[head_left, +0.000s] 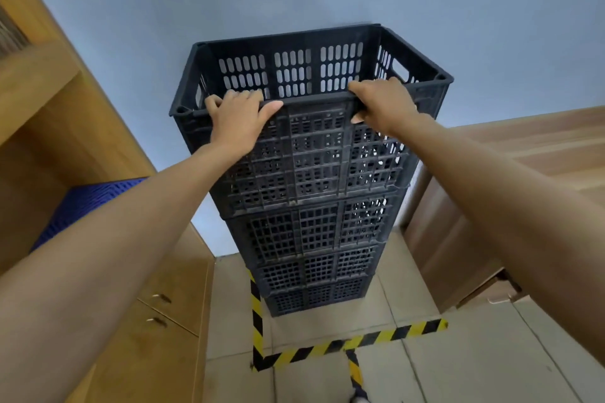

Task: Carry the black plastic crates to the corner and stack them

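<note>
A tall stack of black plastic crates (314,232) stands on the tiled floor against the blue wall, inside a square marked by yellow-black tape (347,342). The top crate (294,72) is open and empty, with slotted walls. Both arms reach up to it. My left hand (239,118) is closed over the near rim toward the left corner, fingers inside. My right hand (383,103) clasps the same near rim toward the right, thumb on the outer wall.
A wooden cabinet (98,147) with shelves and drawers runs along the left, holding a blue crate (88,203). Cardboard boxes (465,239) stand at the right. Tiled floor lies in front of the tape.
</note>
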Available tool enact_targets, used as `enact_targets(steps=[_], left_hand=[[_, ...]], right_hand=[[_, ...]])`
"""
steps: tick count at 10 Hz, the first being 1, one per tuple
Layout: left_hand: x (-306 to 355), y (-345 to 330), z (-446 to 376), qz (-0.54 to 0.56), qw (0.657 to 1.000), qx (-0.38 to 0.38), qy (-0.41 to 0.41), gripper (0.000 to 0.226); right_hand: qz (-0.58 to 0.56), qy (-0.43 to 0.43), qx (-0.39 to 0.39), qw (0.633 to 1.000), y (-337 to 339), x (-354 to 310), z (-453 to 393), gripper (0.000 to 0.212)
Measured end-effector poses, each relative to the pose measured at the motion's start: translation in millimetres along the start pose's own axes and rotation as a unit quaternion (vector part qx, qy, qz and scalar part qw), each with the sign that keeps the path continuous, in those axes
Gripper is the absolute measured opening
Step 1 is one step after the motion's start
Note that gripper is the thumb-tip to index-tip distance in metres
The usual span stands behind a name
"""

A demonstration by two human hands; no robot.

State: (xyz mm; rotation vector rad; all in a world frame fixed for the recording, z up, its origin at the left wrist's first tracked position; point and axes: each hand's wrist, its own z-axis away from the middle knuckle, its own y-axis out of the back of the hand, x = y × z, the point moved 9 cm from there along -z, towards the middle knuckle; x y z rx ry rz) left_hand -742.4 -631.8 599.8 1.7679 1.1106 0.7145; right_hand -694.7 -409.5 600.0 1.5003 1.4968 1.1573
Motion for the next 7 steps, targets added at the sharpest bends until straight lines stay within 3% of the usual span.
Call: enact_targets(steps=[3,4,5,6,7], left_hand=[[-17,-5,-10,0.010,0.998,-0.060,-0.012,0.055],[-19,-5,-6,0.049,0.990,-0.131,-0.012,0.049],[-20,3,-1,0.073,0.986,-0.146,-0.031,0.048],[-20,26,1,0.046,0.991,-0.121,-0.042,0.046],[-15,48,-5,0.046,0.992,-0.105,-0.050,0.044]], right_hand=[[-0.008,-0.026,-0.012,1.000,1,-13,-4,0.038],[-0.017,-0.041,-0.054,0.998,1,-17,-1,0.051],[-0.014,-0.027,-0.118,0.993,1,-20,4,0.067],[-0.021,-0.025,-0.150,0.988,16,-18,6,0.072],[-0.056,-0.036,-0.148,0.987,39,-11,0,0.060]])
